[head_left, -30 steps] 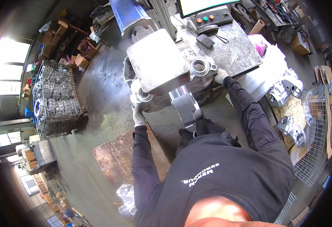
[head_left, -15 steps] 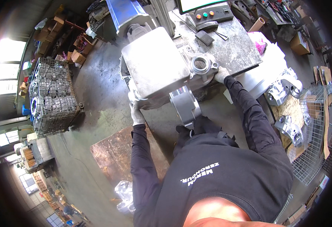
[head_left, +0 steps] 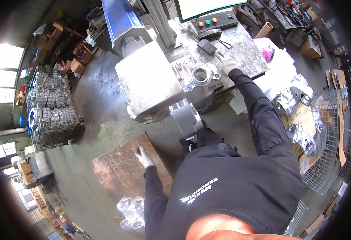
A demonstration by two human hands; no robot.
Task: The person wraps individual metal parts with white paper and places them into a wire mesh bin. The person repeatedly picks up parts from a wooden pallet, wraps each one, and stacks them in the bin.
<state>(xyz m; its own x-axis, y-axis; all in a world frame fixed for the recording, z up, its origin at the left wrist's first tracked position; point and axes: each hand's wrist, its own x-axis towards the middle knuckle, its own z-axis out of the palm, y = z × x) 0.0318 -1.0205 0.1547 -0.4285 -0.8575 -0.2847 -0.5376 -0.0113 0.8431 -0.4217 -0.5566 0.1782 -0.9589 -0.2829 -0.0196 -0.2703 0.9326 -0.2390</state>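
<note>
My right hand, in a pale glove, is over the worktable with its fingers stretched out. It is just beside a dark flat rectangular device and a silver cast metal housing with a round bore. My left hand, also gloved, hangs over a brown board, fingers apart and holding nothing. Between my hands stands a machine with a pale box-shaped cover, which hides part of the housing. A grey rounded machine part sticks out toward me below it.
A control box with coloured buttons stands on the metal worktable, under a screen. Silver castings lie by the board; others are at right. A wire cage of metal parts stands at left.
My left hand has let go of the machine's left side and moved down over the board. My right hand has left the housing's edge and moved up across the table toward the dark device.
</note>
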